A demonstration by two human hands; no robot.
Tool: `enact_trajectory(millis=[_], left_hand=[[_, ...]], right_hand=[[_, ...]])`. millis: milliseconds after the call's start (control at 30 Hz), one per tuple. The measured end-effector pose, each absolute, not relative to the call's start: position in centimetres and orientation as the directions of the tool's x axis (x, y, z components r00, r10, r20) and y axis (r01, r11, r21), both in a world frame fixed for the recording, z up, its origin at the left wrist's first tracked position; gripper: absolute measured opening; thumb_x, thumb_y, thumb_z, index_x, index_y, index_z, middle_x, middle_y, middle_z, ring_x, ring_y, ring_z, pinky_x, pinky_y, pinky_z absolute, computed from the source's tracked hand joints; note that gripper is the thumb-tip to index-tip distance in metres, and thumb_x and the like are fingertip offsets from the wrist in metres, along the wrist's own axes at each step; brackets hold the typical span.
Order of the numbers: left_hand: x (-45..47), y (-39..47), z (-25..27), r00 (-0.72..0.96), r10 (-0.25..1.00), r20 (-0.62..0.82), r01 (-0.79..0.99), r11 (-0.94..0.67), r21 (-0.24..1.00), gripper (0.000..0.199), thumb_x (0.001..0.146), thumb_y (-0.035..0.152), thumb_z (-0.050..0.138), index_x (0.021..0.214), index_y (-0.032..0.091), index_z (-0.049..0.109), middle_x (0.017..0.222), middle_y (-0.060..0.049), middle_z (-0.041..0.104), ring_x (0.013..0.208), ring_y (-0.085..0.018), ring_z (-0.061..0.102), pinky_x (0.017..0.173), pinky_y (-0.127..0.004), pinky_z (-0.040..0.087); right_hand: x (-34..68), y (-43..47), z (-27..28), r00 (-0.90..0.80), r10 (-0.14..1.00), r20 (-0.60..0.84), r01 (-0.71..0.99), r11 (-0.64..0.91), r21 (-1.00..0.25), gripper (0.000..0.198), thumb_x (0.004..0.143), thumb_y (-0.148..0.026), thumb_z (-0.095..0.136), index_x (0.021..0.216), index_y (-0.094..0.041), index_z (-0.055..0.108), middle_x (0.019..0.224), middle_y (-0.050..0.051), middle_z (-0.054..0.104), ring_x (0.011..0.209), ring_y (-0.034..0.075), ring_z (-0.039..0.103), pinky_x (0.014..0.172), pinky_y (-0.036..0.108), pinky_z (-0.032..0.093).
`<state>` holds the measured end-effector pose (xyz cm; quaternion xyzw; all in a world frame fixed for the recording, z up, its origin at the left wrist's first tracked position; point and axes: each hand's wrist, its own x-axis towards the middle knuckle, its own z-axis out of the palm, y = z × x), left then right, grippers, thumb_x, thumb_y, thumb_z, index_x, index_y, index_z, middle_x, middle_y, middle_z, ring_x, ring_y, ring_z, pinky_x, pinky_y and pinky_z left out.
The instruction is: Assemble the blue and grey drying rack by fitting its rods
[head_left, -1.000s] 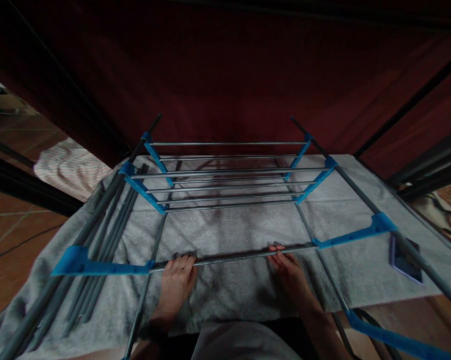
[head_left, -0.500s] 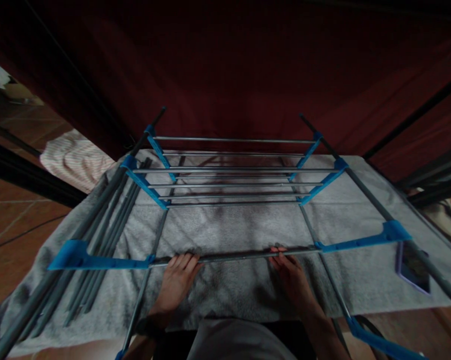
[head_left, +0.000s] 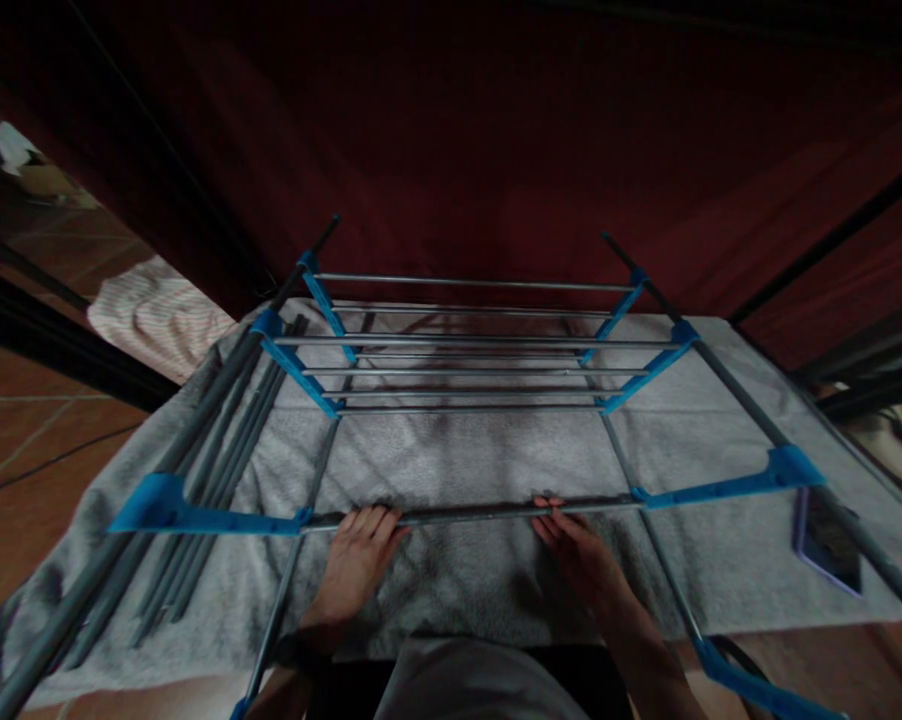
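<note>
A rack frame of grey metal tubes [head_left: 743,405] and blue plastic brackets [head_left: 657,494] stands over a grey blanket. Across its near part runs a thin grey rod [head_left: 458,516], its ends meeting the left bracket [head_left: 211,517] and the right one. My left hand [head_left: 359,555] is wrapped over this rod left of its middle, knuckles up. Right of the middle, my right hand [head_left: 575,545] grips the same rod between thumb and fingers. Farther off, several thin rods [head_left: 473,372] span two pairs of blue brackets.
Several loose grey tubes [head_left: 226,470] lie on the blanket [head_left: 451,620] at the left. A phone [head_left: 826,545] rests under the right side tube. Behind the rack hangs a dark red cloth [head_left: 451,150]. A striped cloth [head_left: 158,315] lies on the tiled floor at the left.
My right hand has shifted very slightly left along the rod. The left hand keeps its hold, and the view has turned a little.
</note>
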<state>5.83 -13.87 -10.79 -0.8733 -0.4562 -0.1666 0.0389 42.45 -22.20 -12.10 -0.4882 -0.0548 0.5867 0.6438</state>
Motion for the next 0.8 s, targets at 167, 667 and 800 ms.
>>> enact_trajectory(millis=[167,667,800], left_hand=[[6.0,-13.8,-10.5,0.530,0.795,0.296,0.818,-0.571,0.066,0.028,0.108,0.033,0.048,0.108,0.023,0.073,0.093,-0.008,0.074,0.091,-0.026,0.068,0.088,-0.041,0.046],[5.8,-13.9,-11.0,0.554,0.762,0.334,0.810,-0.586,-0.006,0.029,0.108,0.032,0.048,0.111,0.021,0.075,0.097,-0.009,0.076,0.092,-0.027,0.068,0.089,-0.041,0.045],[5.9,-13.9,-10.8,0.543,0.780,0.311,0.818,-0.575,0.017,0.028,0.108,0.032,0.050,0.112,0.020,0.075,0.097,-0.009,0.075,0.091,-0.027,0.067,0.089,-0.041,0.044]], right_hand=[[41.7,-21.9,-12.4,0.359,0.774,-0.521,-0.702,-0.143,-0.697,0.038,0.062,-0.039,0.101,0.092,-0.026,0.081,0.108,0.007,0.083,0.116,0.030,0.076,0.106,0.049,0.061],[41.1,-21.9,-12.1,0.297,0.808,-0.509,-0.715,-0.165,-0.680,0.037,0.066,-0.035,0.099,0.096,-0.025,0.081,0.114,0.007,0.082,0.121,0.029,0.073,0.114,0.052,0.056],[40.6,-21.5,-12.3,0.295,0.795,-0.530,-0.725,-0.175,-0.666,0.037,0.063,-0.039,0.101,0.090,-0.024,0.081,0.109,0.007,0.082,0.118,0.030,0.073,0.115,0.052,0.054]])
